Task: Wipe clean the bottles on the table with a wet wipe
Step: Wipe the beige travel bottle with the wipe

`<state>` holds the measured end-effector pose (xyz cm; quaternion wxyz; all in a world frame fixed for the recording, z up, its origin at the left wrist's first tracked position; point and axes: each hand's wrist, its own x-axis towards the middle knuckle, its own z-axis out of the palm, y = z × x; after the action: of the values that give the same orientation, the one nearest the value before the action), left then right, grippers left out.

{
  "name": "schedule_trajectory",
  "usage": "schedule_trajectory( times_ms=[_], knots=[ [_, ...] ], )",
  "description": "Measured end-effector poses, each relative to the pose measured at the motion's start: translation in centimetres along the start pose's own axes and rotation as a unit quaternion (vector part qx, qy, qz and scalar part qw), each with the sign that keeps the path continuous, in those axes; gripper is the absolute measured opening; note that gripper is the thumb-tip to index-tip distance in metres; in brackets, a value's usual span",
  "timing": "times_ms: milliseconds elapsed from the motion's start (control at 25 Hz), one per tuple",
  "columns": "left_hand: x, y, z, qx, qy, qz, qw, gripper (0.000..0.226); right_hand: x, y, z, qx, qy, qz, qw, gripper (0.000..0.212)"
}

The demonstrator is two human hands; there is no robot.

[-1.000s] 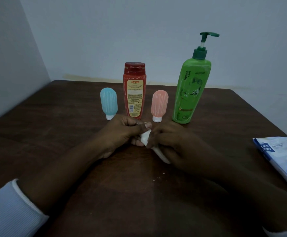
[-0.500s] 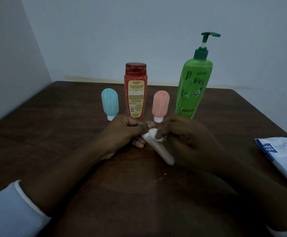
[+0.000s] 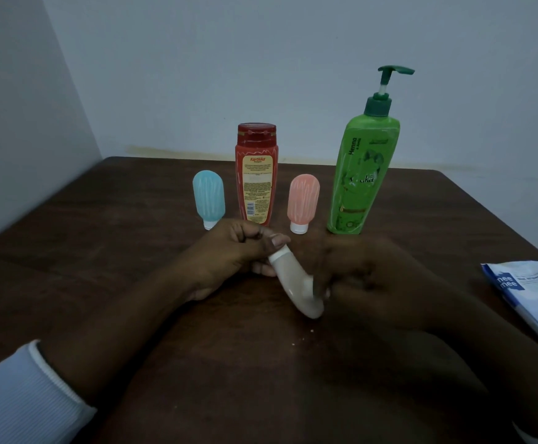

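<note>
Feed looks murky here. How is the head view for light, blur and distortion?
Head view: dim, even light, no glare; the right hand is dark and motion-blurred, so the wipe in it is only a pale sliver; the left hand and white bottle read sharper; wide-angle distortion makes the green pump bottle look tilted; the wipes pack is cropped at the right edge.

White ribbed left sleeve (image 3: 14, 398)
Its fine-ribbed knit ends in a thick rolled cuff, well behind the left hand (image 3: 229, 254).
</note>
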<state>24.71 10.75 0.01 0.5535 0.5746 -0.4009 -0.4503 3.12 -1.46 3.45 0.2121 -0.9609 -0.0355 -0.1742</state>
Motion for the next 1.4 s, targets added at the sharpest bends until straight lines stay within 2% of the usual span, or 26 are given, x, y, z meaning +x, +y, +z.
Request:
schedule_trajectory(
  times_ms=[80,120,280,560,600,720,800,920,1000,1120,1240,1400],
  knots=[
    [-0.2,0.2,0.0,-0.016,-0.025,0.004,1.000,0.036,0.0,1.2,0.0,-0.003,0.110,0.036,0.993,0.018],
    [-0.4,0.3,0.1,-0.023,-0.036,0.005,0.999,0.037,0.1,1.6,0.3,-0.007,0.131,0.051,0.990,0.021],
    [-0.6,0.4,0.3,-0.049,-0.045,0.015,0.998,0.042,0.5,1.7,1.9,0.042,0.111,0.062,0.991,0.026],
    [-0.7,0.8,0.0,-0.113,0.021,0.022,0.993,0.038,0.2,1.8,0.8,0.120,0.095,0.094,0.984,0.023],
    [-0.6,0.9,0.0,-0.129,0.034,0.021,0.991,0.037,0.2,1.6,0.7,0.130,0.086,0.102,0.983,0.025],
    [-0.4,1.2,-0.1,-0.198,0.085,0.014,0.976,0.025,0.1,1.4,0.7,0.093,0.065,0.122,0.986,0.053],
    [-0.2,1.2,-0.1,-0.248,0.105,0.000,0.963,0.024,0.2,1.5,1.0,0.029,0.112,0.103,0.988,0.056],
    [0.0,1.2,0.0,-0.293,0.118,-0.016,0.949,0.029,0.3,1.6,1.2,-0.006,0.215,0.095,0.972,0.044],
    [-0.2,1.4,-0.1,-0.280,0.112,-0.020,0.953,0.035,0.3,1.8,1.1,0.001,0.271,0.101,0.957,0.037],
    [-0.7,1.4,0.2,-0.192,0.054,-0.033,0.979,0.052,0.3,2.4,0.5,0.018,0.332,0.113,0.936,0.027],
    [-1.0,0.6,1.4,-0.108,-0.016,-0.040,0.993,0.062,0.4,2.5,0.7,-0.001,0.322,0.111,0.940,0.025],
    [-1.0,0.2,2.0,-0.114,-0.039,-0.030,0.992,0.073,0.5,1.3,1.8,-0.033,0.279,0.082,0.956,0.026]
  ],
)
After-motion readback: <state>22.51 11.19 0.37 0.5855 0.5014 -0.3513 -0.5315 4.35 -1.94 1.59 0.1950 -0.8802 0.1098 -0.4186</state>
